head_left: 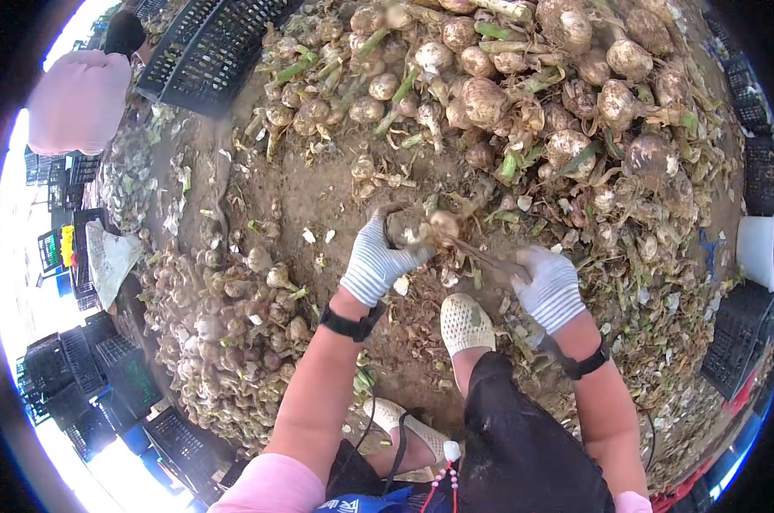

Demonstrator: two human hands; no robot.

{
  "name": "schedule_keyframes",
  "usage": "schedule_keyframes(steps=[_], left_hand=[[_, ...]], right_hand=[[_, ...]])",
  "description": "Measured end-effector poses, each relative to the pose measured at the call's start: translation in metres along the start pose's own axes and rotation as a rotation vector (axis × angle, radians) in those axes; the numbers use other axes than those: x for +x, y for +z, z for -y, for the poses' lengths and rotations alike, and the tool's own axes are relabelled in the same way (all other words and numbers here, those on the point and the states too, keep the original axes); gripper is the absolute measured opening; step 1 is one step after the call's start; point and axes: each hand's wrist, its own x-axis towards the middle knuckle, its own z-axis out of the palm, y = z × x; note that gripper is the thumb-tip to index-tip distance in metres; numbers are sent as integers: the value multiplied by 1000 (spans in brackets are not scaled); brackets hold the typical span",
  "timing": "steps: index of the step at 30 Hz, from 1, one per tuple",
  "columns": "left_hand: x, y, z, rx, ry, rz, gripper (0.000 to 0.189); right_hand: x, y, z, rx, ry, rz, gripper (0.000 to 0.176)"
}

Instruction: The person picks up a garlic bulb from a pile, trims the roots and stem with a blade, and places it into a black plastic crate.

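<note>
My left hand (376,260), in a striped white glove with soiled fingertips, curls its thumb and fingers around the head of a garlic bulb (444,224). A long brown dry stalk (489,256) runs from that bulb down to the right. The stalk's far end is gripped by my right hand (547,289), gloved the same way and slightly blurred. Beyond both hands lies a big heap of soil-covered garlic (485,101) with stalks and some green stems. Left of my left arm spreads a pile of smaller trimmed bulbs (224,333).
Dry skins and stalk scraps (421,342) litter the ground around my shoes (468,323). A black crate (207,60) stands upper left, near a person in pink (79,103). A white bucket (756,252) and another black crate (735,338) are at right.
</note>
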Motion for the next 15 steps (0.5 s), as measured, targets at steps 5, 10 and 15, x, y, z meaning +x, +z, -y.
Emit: schedule_keyframes(steps=[5, 10, 15], left_hand=[[-45, 50, -33, -583, -415, -68, 53], [-41, 35, 15, -169, -248, 312, 50], [-58, 27, 26, -162, -415, 369, 58]], right_hand=[[24, -14, 47, -164, -151, 113, 17], [18, -3, 55, -220, -234, -26, 18], [15, 0, 48, -166, -264, -80, 20]])
